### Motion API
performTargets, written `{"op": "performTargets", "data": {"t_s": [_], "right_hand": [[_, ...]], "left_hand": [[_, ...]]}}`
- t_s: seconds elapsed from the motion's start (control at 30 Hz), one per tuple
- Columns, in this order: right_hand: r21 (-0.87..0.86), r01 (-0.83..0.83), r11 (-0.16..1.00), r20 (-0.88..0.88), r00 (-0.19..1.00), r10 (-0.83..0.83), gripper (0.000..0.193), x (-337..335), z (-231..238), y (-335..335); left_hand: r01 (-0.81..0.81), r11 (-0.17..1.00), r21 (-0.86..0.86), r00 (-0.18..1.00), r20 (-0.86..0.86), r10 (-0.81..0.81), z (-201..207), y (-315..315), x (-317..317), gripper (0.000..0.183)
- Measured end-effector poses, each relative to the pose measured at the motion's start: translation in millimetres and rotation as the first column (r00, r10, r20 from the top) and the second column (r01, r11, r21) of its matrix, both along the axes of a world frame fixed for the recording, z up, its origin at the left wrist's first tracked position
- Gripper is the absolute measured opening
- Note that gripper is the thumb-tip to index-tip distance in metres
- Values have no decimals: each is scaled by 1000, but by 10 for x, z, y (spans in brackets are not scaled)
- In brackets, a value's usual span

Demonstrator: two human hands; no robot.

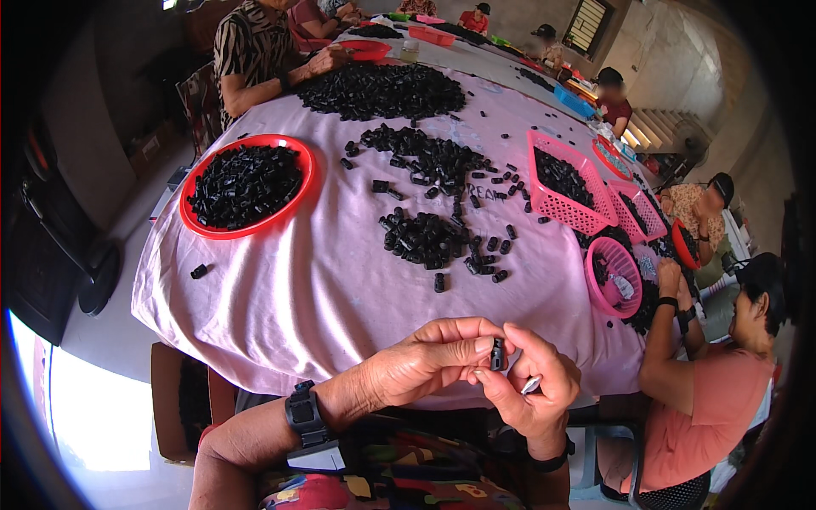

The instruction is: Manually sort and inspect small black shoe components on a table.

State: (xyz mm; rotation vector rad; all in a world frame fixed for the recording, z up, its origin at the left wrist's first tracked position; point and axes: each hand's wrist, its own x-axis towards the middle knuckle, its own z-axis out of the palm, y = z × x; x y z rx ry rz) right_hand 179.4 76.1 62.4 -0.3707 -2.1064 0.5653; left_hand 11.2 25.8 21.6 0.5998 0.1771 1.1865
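Note:
Just past the front edge of the table, both my hands meet over one small black plastic part (498, 354), short and tube-like. My left hand (438, 355) pinches it between thumb and fingers. My right hand (544, 387) closes in from the other side, its fingertips at the part. A small silvery-white piece (531, 385) sticks out of the right hand's grip; its kind is unclear. Beyond my hands lies a loose pile of similar black parts (421, 238), with more scattered behind it.
A round red tray (310, 183) full of black parts stands at left, a larger heap (382, 92) farther back. Pink baskets (574, 217) and a pink bowl (591, 280) line the right. A co-worker in a salmon shirt (710, 416) sits close at right; others sit around the table.

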Motion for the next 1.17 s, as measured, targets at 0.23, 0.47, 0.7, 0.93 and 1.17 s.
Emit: {"op": "performTargets", "data": {"t_s": [0.23,0.47,0.7,0.93,1.17], "right_hand": [[23,-1,1000,46,999,0,42,4,5,27],[164,77,984,22,996,-81,39,-31,-29,57],[52,20,998,21,1000,-21,43,-24,-26,40],[-100,-4,995,11,1000,5,42,-20,15,0],[30,5,1000,33,999,-6,43,8,-25,48]], "left_hand": [[-13,1000,-12,998,-65,12,-2,2,-2,26],[-144,988,60,953,-261,155,-20,19,73,23],[-128,992,22,956,-265,129,12,9,36,22],[-6,1000,-16,999,-50,5,11,3,8,26],[-22,998,-56,996,-86,18,-22,9,36,28]]}}
